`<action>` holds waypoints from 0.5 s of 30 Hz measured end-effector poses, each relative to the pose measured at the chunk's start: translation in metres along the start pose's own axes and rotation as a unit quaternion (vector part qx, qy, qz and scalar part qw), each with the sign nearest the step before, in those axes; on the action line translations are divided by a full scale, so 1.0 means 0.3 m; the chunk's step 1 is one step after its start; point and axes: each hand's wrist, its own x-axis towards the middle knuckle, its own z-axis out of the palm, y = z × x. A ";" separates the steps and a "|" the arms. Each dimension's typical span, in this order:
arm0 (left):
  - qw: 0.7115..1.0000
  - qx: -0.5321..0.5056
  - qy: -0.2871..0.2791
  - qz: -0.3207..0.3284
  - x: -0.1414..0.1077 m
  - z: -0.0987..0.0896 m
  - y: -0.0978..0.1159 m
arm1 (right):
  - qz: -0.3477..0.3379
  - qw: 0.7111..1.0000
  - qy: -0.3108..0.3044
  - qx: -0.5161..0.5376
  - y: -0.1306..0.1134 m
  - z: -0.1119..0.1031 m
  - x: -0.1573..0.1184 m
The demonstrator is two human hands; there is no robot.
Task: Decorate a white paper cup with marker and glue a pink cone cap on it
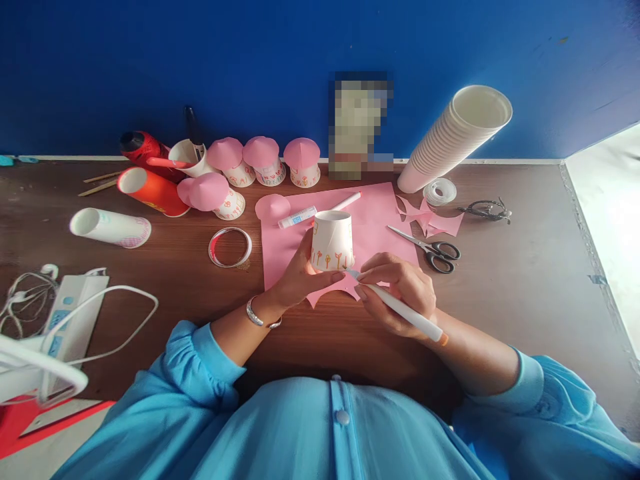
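Observation:
My left hand (305, 275) grips a white paper cup (332, 239) from its left side and underneath. Small orange and yellow flowers are drawn around the cup's lower band. In my right hand (400, 290) is a white marker (407, 313) with an orange end, its tip close to the cup's lower right edge; whether it touches I cannot tell. Below the cup lies a cut sheet of pink paper (285, 253), with a glue stick (297, 217), another white marker (349, 201) and a pink paper disc (273, 208) on it.
Decorated cups with pink cone roofs (301, 155) stand at the back. Scissors (435, 253), pink scraps (430, 217), clear tape (439, 192) and a tall stack of cups (455, 137) are to the right. A tape roll (249, 248), red cup (150, 193) and power strip (75, 327) are left.

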 end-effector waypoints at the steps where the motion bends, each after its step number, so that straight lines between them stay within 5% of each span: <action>1: 1.000 -0.008 0.002 0.000 0.001 -0.002 -0.003 | 0.007 1.000 0.000 -0.004 -0.002 -0.003 0.002; 15: 0.997 -0.061 -0.043 -0.006 0.007 -0.002 0.003 | 0.019 0.999 0.017 -0.021 0.003 -0.001 0.004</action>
